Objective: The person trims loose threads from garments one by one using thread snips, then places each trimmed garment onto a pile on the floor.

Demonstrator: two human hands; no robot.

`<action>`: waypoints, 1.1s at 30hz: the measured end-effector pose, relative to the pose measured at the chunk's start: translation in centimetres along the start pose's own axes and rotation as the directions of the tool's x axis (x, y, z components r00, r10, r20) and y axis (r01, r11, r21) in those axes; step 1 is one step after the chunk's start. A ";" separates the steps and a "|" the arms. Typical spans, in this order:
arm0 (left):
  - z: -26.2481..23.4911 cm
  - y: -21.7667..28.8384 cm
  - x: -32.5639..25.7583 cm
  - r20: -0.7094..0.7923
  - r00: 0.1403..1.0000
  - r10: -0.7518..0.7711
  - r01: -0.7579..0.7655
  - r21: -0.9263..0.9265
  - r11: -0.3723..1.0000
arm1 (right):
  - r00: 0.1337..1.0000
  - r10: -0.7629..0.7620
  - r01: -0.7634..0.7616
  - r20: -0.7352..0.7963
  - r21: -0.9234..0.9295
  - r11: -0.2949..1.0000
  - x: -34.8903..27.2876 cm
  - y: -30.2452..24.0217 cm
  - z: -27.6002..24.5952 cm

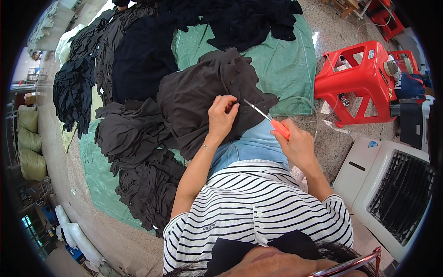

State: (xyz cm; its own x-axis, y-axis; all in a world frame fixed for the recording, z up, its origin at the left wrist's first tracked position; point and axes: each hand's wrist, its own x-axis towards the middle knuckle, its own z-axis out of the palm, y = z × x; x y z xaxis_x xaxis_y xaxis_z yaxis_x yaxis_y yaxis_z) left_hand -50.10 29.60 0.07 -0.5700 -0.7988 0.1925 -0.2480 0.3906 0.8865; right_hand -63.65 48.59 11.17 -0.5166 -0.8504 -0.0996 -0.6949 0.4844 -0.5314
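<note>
A dark brown-grey garment (191,94) with small buttons lies bunched across my lap, over light-blue jeans. My left hand (222,115) rests on it, thumb and fingers drawn together in a pinch at a fold near the buttons. My right hand (297,144) is closed round a tool with an orange handle (280,129) and a slim metal blade; whether it is a pair of scissors I cannot make out. The blade points up and left, its tip over the garment close to my left fingertips.
Heaps of dark clothes (143,60) lie left and ahead on green sheeting (288,60). To the right stand a red plastic stool (364,83) with objects on it and a white air cooler (369,180). Stuffed sacks (30,143) line the far left. A thin clear tube or cord loops beside the stool.
</note>
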 end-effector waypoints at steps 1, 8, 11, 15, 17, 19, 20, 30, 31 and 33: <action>-0.1 -0.3 0.1 0.000 1.000 0.001 -0.001 0.000 1.000 | 0.999 0.004 -0.003 0.041 -0.030 1.000 -0.2 0.0 0.0; -0.4 -0.6 0.5 0.019 0.996 -0.082 0.083 -0.033 0.996 | 0.997 0.006 -0.003 0.072 -0.038 0.999 -0.3 -0.6 0.5; -0.3 -0.3 0.5 0.032 0.996 -0.084 0.085 -0.048 0.995 | 0.997 -0.003 0.007 0.080 -0.053 0.999 0.1 -0.5 0.8; -0.3 -0.7 0.7 0.054 0.996 -0.077 0.080 -0.058 0.995 | 0.998 0.007 -0.004 0.061 -0.051 0.999 0.1 -0.5 0.8; -0.3 -0.8 0.3 0.045 0.989 -0.138 0.143 -0.113 0.983 | 0.999 0.026 -0.025 0.034 -0.040 0.999 -0.2 -0.2 0.5; -0.7 1.7 -0.2 -0.041 0.997 0.069 -0.067 0.052 0.996 | 0.999 0.044 -0.043 0.019 -0.025 0.999 -0.9 0.4 -0.1; -0.6 1.7 -0.8 -0.021 0.984 0.179 -0.176 0.099 0.979 | 0.999 0.050 -0.050 0.006 -0.012 0.999 -1.4 0.6 -0.6; 0.5 0.9 -1.2 0.221 0.975 0.011 -0.034 0.103 0.994 | 0.994 0.033 -0.021 0.100 -0.119 0.993 -3.3 0.0 -1.4; 0.6 0.8 -1.2 0.223 0.975 0.011 -0.035 0.103 0.994 | 0.995 0.034 -0.022 0.099 -0.119 0.993 -3.3 0.1 -1.3; 0.6 0.6 -1.3 0.208 0.976 0.062 -0.092 0.138 0.986 | 0.995 0.040 -0.027 0.091 -0.140 0.990 -3.1 0.2 -1.1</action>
State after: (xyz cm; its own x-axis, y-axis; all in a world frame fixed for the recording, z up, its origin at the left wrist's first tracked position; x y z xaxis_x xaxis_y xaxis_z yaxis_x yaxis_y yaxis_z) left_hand -50.00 31.18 0.12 -0.7349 -0.6600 0.1557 -0.2997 0.5220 0.7985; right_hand -62.77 51.60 12.33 -0.4964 -0.8455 -0.1968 -0.7438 0.5312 -0.4057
